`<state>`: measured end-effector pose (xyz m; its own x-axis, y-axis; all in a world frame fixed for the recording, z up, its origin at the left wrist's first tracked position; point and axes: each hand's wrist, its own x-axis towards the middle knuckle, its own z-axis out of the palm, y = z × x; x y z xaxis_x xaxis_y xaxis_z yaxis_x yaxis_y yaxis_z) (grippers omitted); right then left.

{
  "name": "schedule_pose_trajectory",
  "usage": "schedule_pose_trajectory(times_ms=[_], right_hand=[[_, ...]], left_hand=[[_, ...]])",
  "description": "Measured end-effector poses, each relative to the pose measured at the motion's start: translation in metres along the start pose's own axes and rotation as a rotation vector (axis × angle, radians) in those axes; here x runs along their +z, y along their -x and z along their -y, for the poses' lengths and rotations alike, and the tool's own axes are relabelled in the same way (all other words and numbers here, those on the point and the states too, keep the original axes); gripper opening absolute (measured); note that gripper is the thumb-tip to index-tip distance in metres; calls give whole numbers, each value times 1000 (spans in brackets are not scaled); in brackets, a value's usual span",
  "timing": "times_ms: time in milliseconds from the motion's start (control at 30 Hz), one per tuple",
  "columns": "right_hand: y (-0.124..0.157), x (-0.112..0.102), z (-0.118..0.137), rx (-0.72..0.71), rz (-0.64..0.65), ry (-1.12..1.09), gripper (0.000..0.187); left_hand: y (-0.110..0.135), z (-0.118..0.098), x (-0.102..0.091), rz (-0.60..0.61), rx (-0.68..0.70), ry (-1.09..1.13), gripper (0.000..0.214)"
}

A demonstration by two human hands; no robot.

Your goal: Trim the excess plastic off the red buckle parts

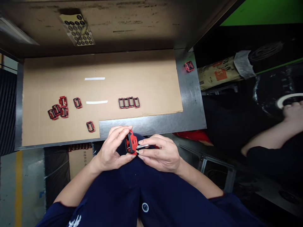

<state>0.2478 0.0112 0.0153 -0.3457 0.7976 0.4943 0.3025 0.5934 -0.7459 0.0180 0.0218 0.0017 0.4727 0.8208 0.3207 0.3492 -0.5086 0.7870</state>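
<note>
My left hand (113, 149) pinches a small red and black plastic frame part (131, 142) just below the table's front edge, over my lap. My right hand (161, 154) is closed on a thin metal tool (142, 146) whose tip touches the part. On the cardboard sheet (142, 75) lie a row of dark red frames (129, 102), a cluster of several red frames (58, 109) at the left, and two single frames (77, 102) (90, 126).
The metal table (191, 104) carries one more red frame (189, 66) at its far right. A perforated card (77, 29) hangs on the back wall. Another person's arm and hand (279, 132) hold a tape roll (287, 99) at the right.
</note>
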Motion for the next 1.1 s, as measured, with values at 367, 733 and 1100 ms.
schedule_pose_trajectory(times_ms=[367,733,1100], right_hand=[[0,-4,-1,51,98,-74,12],[2,1,0,134,26,-177,10],[1,1,2,92,13,-122,8]], left_hand=[[2,3,-2,52,6,-3,87],[3,6,0,-13,51,51,89],[2,6,1,-20,69,61,87]])
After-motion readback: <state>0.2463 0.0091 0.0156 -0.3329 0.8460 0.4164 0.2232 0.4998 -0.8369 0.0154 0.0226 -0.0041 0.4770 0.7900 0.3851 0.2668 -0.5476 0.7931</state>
